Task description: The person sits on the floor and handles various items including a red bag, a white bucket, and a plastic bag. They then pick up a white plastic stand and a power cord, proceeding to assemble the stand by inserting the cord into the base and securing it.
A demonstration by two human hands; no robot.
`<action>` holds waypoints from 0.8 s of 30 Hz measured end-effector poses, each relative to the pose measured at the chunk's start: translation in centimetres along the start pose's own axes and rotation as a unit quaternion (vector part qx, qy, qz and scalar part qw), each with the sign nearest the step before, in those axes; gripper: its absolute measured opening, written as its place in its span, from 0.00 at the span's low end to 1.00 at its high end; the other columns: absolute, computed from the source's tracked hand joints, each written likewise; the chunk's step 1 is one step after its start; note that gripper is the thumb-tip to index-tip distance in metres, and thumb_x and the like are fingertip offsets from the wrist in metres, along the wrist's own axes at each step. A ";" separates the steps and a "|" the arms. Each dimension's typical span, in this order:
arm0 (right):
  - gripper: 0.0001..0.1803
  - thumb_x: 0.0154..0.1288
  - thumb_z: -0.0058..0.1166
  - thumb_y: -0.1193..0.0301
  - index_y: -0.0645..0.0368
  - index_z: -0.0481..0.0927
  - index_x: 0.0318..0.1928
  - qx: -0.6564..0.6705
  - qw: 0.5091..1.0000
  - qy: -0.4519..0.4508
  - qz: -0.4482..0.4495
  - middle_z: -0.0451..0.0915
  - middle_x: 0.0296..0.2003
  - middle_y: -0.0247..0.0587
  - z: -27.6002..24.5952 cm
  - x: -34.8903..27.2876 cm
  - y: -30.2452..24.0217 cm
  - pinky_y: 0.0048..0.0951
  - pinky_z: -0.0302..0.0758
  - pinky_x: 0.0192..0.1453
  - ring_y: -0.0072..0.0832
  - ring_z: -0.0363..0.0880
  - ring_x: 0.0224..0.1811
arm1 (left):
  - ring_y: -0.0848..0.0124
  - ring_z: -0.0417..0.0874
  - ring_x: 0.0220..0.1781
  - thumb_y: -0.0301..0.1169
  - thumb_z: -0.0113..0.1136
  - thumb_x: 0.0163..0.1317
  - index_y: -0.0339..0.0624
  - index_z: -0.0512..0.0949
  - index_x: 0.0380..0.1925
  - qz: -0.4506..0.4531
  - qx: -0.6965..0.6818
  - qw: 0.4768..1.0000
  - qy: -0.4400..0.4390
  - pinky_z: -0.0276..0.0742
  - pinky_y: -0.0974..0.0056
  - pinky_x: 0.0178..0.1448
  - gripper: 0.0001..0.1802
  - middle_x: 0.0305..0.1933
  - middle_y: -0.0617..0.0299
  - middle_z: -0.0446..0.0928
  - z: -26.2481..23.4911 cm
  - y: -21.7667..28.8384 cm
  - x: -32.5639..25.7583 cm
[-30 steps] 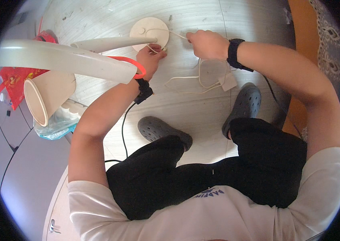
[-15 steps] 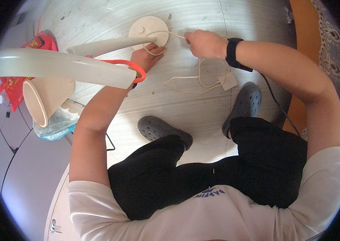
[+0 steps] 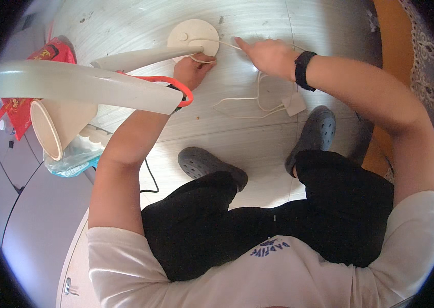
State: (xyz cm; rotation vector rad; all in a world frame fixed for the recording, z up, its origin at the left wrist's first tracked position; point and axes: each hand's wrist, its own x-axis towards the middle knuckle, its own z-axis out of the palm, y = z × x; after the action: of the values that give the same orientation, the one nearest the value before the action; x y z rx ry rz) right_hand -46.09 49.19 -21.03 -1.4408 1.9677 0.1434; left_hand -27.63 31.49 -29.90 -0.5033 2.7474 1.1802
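Down on the floor point(image 3: 258, 138) we go — the left hand point(image 3: 192, 72) is curled over the near edge of the round white lamp base point(image 3: 192, 35), fingers closed around a loop of thin white cord point(image 3: 250, 105) right where it meets the disc. The right hand point(image 3: 268, 55), black watch at the wrist, is closed into a pinch on the same cord just to the right of the base, drawing it taut between the two hands.

To do this winding well, I'd say: keep that left hand planted as the anchor so the base doesn't skate on the smooth boards, feed the cord in even turns, and hold light tension — too hard and the loop slips off the rim. The slack wants watching, because it lies in loose bends near the right hand and could snag.

And the lamp itself — cream-white, a flat disc foot with a small button on top, sitting on the pale wood-grain floor near its far edge in this view, a tapering stem rising toward the camera. The cord trails to a small white plug adapter point(image 3: 295, 104) lying just beyond the grey clog point(image 3: 312, 137).
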 end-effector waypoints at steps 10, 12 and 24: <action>0.31 0.59 0.54 0.78 0.76 0.66 0.63 -0.050 0.998 0.023 -0.026 0.82 0.28 0.52 -0.7 -0.7 -0.4 0.39 0.81 0.28 0.43 0.84 0.28 | 0.77 0.75 0.26 0.40 0.55 0.73 0.35 0.80 0.44 -0.212 -0.319 0.919 0.092 0.72 0.69 0.30 0.17 0.30 0.63 0.79 -2.9 4.6 -2.5; 0.24 0.59 0.55 0.77 0.74 0.71 0.56 -0.086 0.985 0.047 -0.144 0.82 0.28 0.53 -0.4 -1.8 -1.5 0.40 0.82 0.29 0.44 0.85 0.29 | 0.75 0.78 0.27 0.37 0.56 0.72 0.34 0.81 0.42 -0.212 -0.281 0.931 0.096 0.75 0.68 0.32 0.15 0.31 0.60 0.81 -4.4 5.3 -2.6; 0.15 0.61 0.52 0.75 0.66 0.74 0.48 0.160 0.973 -0.022 -0.168 0.82 0.30 0.52 -3.7 -4.3 -8.8 0.45 0.80 0.38 0.46 0.84 0.33 | 0.59 0.79 0.53 0.25 0.68 0.55 0.44 0.78 0.45 0.093 -0.046 0.994 0.038 0.77 0.60 0.54 0.16 0.58 0.54 0.71 -6.1 8.5 -6.1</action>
State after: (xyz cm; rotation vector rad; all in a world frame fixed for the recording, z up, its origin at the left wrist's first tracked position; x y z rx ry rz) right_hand -39.44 47.58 -13.08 -1.5106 1.5943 -0.2778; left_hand -24.65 34.14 -18.44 -0.3127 2.8674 1.3599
